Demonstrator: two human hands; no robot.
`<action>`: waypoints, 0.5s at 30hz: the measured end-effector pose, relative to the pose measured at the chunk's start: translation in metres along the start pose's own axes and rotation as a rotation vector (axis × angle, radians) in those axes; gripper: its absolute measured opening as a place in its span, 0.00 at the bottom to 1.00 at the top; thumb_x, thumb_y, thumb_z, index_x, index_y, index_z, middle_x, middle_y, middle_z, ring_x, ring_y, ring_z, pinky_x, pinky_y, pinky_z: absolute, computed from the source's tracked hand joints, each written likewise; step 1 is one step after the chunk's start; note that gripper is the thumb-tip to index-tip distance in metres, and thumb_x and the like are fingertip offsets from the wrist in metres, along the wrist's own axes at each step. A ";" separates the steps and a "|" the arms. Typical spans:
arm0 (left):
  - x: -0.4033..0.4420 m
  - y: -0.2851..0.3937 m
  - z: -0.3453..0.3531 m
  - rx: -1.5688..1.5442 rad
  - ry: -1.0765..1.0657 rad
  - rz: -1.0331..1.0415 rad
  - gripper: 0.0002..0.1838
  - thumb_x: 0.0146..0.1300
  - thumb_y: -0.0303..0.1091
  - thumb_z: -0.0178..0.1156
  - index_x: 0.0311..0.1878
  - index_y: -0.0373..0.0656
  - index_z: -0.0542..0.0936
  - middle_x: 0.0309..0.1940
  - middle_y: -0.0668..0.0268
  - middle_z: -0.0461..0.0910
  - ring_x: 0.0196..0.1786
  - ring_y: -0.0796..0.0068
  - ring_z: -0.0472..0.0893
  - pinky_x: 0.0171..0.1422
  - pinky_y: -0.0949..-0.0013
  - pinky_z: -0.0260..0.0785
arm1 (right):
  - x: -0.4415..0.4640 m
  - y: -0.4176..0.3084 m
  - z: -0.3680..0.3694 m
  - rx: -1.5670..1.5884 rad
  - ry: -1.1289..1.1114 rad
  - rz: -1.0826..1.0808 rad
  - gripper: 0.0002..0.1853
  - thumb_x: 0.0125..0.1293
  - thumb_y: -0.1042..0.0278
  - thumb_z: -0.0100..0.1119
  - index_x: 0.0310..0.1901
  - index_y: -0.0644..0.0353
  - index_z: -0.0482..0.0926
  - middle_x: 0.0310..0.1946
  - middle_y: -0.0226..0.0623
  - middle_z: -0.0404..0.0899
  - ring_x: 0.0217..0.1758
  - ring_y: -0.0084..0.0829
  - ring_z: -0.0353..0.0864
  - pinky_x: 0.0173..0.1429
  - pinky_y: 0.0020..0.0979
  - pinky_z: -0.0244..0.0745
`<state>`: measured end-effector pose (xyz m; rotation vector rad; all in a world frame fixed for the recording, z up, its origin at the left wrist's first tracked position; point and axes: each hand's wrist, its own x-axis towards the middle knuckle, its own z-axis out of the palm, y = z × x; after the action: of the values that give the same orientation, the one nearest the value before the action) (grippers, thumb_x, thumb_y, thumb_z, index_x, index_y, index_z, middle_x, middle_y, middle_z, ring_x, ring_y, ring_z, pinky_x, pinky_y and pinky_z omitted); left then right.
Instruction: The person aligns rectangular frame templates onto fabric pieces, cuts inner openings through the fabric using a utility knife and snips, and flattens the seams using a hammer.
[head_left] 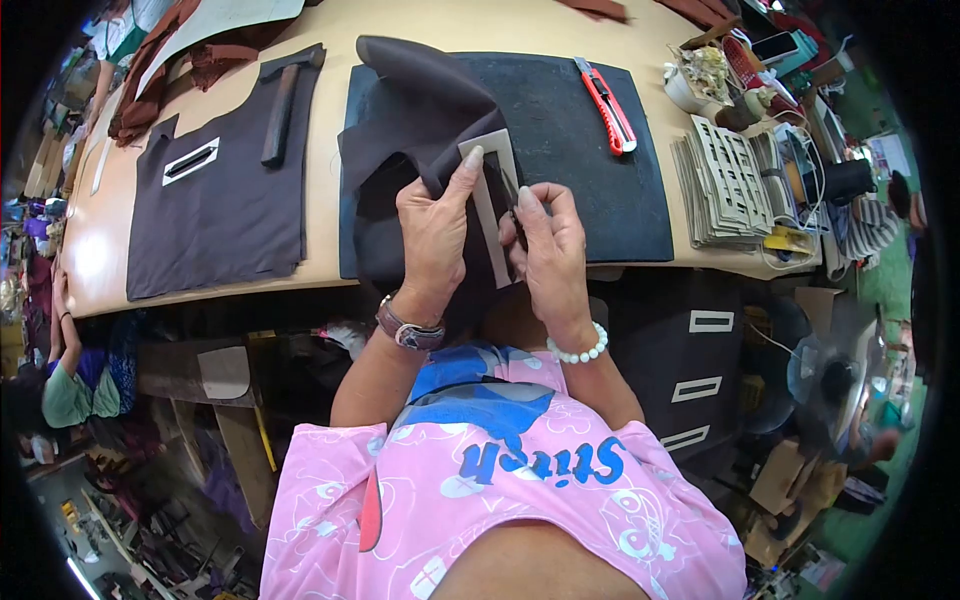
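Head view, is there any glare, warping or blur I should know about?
In the head view, a bright glare patch whitens the left end of the tabletop; wide-angle distortion in the head view curves the table's edges and leaves black corners; the left hand and right hand look fairly sharp in the head view, while its outer rim looks softer.

At twelve o'clock, a cream frame (490, 225) is contrasting with dark brown fabric (440, 90); at one, a red utility knife (607, 108) is brightening a blue-black cutting mat (590, 205); at six, a pink T-shirt (500, 503) is displaying white cartoon outlines (635, 515) and blue lettering (608, 460)
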<state>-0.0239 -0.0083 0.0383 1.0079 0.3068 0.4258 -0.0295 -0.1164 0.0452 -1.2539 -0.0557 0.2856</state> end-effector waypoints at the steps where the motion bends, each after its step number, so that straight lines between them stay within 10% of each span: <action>1: -0.002 0.000 0.003 -0.024 0.021 0.007 0.07 0.63 0.32 0.61 0.34 0.38 0.81 0.24 0.69 0.81 0.18 0.84 0.75 0.20 0.78 0.65 | -0.004 -0.002 0.001 0.044 -0.004 0.035 0.12 0.72 0.59 0.48 0.42 0.59 0.65 0.21 0.29 0.73 0.16 0.11 0.63 0.17 0.15 0.55; 15: -0.031 -0.004 0.016 -0.132 0.055 -0.052 0.08 0.64 0.33 0.61 0.30 0.42 0.78 0.18 0.75 0.73 0.14 0.87 0.67 0.14 0.81 0.55 | -0.008 0.011 0.010 0.138 0.093 -0.053 0.11 0.73 0.60 0.46 0.43 0.59 0.63 0.22 0.29 0.71 0.17 0.12 0.62 0.18 0.16 0.56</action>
<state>-0.0432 -0.0361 0.0446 0.8582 0.3496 0.4216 -0.0410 -0.1059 0.0391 -1.1249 0.0104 0.1818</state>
